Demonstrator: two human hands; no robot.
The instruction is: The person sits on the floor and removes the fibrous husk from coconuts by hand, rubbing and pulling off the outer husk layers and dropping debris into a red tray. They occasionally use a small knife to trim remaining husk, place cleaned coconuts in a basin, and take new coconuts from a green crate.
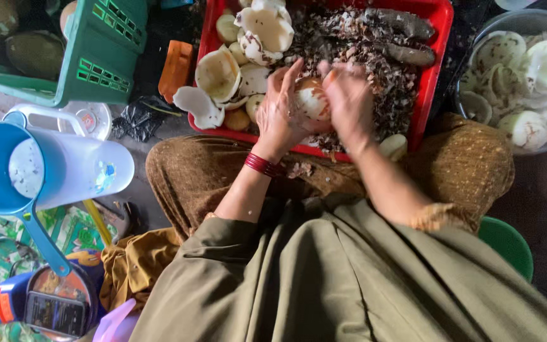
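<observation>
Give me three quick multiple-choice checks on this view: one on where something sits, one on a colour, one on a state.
1. Where is the bowl of white pieces?
A. at the view's upper right, beside the red tray
B. inside the green crate
C. on the person's lap

2. What colour are the bangles on the left wrist?
A. green
B. red
C. white

3. What is the state of the two hands?
A. both closed around one pale round piece
B. both empty
C. only the right holds anything

Answers: 1 A, the bowl stands right of the red tray. 2 B, the bangles are red. 3 A, left hand and right hand clasp the pale round piece between them.
</observation>
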